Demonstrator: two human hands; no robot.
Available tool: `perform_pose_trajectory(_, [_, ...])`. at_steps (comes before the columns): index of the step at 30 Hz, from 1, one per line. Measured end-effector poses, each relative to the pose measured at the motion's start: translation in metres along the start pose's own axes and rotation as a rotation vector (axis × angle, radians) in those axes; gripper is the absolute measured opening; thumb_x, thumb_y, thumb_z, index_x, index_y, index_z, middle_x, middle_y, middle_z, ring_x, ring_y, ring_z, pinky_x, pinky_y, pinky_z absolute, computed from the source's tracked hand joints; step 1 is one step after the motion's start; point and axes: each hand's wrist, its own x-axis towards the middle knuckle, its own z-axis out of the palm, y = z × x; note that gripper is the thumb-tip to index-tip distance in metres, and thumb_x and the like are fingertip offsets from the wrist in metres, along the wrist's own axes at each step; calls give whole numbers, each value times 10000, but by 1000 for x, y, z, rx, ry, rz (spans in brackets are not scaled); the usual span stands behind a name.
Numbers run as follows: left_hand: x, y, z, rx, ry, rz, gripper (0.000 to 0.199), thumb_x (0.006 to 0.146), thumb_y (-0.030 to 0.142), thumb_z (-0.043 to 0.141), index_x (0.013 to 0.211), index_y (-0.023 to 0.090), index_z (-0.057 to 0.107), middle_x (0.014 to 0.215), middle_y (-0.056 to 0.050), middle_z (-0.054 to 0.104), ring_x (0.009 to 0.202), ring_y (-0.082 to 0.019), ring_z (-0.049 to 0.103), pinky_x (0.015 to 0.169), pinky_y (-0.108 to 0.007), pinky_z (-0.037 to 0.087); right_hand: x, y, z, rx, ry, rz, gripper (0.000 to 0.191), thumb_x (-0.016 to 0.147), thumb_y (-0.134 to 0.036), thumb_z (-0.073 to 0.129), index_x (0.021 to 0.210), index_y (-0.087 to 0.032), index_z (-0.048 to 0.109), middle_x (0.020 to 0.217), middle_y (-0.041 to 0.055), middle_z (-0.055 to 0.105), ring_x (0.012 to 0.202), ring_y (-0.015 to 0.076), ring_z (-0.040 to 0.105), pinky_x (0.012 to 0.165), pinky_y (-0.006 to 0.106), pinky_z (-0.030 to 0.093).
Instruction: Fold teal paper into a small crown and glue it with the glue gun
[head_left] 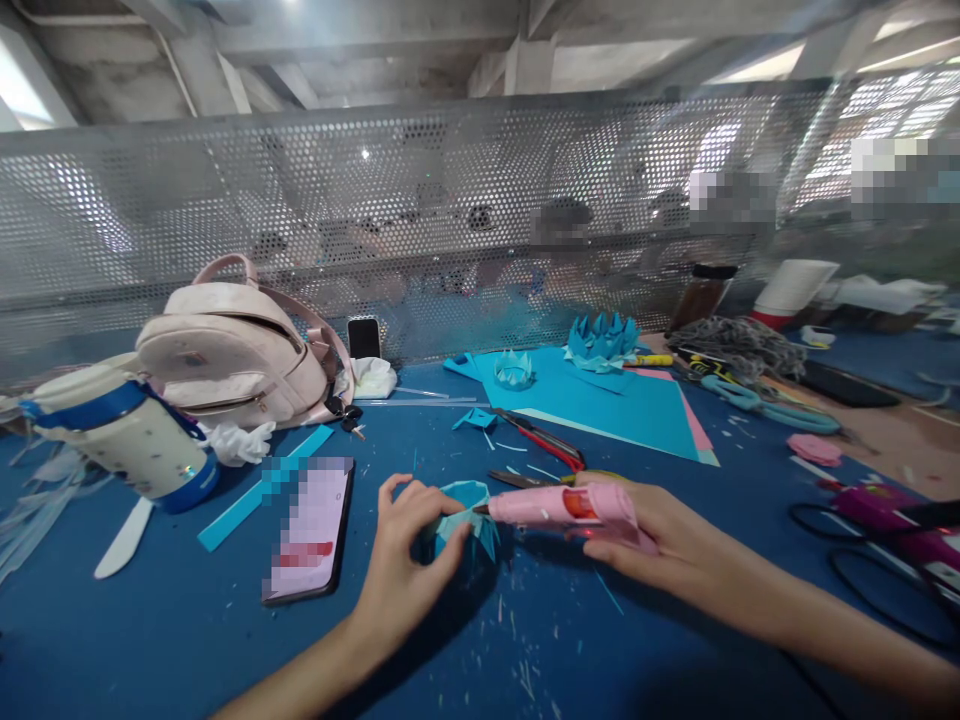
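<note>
Between the thumb and fingers of my left hand (411, 535) is a small blue folded-paper ring (489, 537) with pointed flaps around it. My right hand (666, 530) is wrapped round a pink glue gun (540, 505), lying nearly level. The gun's dark nozzle points left and meets the rim of the paper ring; whether glue is coming out I cannot tell. Just behind the gun lie scissors (517, 480) and red-handled pliers (551, 442). Part of the ring is hidden by my left fingers.
Left of my hands lie a phone (319, 530), a blue paper strip (240, 505), a bottle (120, 430) and a pale backpack (225, 345). Blue paper sheets (637, 415) bear two folded-paper rings (602, 343). On the right are blue-handled scissors (772, 407) and a dark cable (862, 575).
</note>
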Motion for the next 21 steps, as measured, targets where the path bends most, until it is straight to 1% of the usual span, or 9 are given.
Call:
perform_pose_trajectory(2, [1,-5,3,-56,21,-61,148,902,291,574,784,230,638,744,24,668,740,-180,569,1048,-474,272,4,6,5,55,29,37,497,808,-564,632,1167,-226,689,1118,99,710,993,309,654,869,433,538])
perform_pose_trajectory(4, [2,-11,5,-108,54,-126,174,895,331,577,777,223,644,760,6,679,792,-202,582,1005,-456,328,9,13,10,137,59,73,521,803,-603,614,1100,-184,703,1032,112,722,920,297,661,820,417,545])
perform_pose_trajectory(6, [4,-16,6,-154,89,-179,215,892,378,573,769,215,641,783,-16,678,834,-222,587,921,-420,396,14,20,13,242,103,102,542,801,-654,578,987,-162,710,893,103,714,785,260,652,708,367,544])
perform_pose_trajectory(8, [6,-20,7,-200,106,-210,255,895,415,560,764,208,629,808,-36,670,839,-227,590,834,-380,436,18,26,15,337,145,129,549,805,-690,543,846,-165,695,720,64,655,635,207,593,596,317,502])
perform_pose_trajectory(10, [7,-21,7,-240,98,-212,273,902,427,550,758,203,613,821,-47,661,835,-225,591,788,-354,449,22,30,15,407,191,138,546,815,-697,525,733,-175,659,616,34,575,566,176,528,564,299,463])
perform_pose_trajectory(12, [7,-23,8,-271,78,-210,276,908,421,550,755,198,605,833,-52,650,848,-224,589,777,-337,449,25,33,14,473,230,145,521,829,-673,529,665,-186,617,601,29,540,574,171,510,583,297,454])
perform_pose_trajectory(16, [7,-27,11,-342,28,-234,257,909,404,567,785,185,616,848,-49,621,861,-217,579,758,-303,437,27,36,15,629,294,195,469,834,-625,559,643,-197,557,639,28,517,595,163,484,589,289,454])
perform_pose_trajectory(18, [7,-30,12,-388,10,-228,231,914,379,572,805,182,620,841,-43,607,849,-206,573,753,-289,429,27,38,17,655,295,204,486,826,-643,552,636,-196,543,624,24,496,585,160,467,585,292,457])
perform_pose_trajectory(21, [7,-33,12,-462,11,-201,186,922,331,579,814,185,614,831,-31,582,823,-183,557,753,-270,422,25,42,20,597,250,223,535,811,-698,519,630,-196,554,605,32,502,579,169,477,556,292,450])
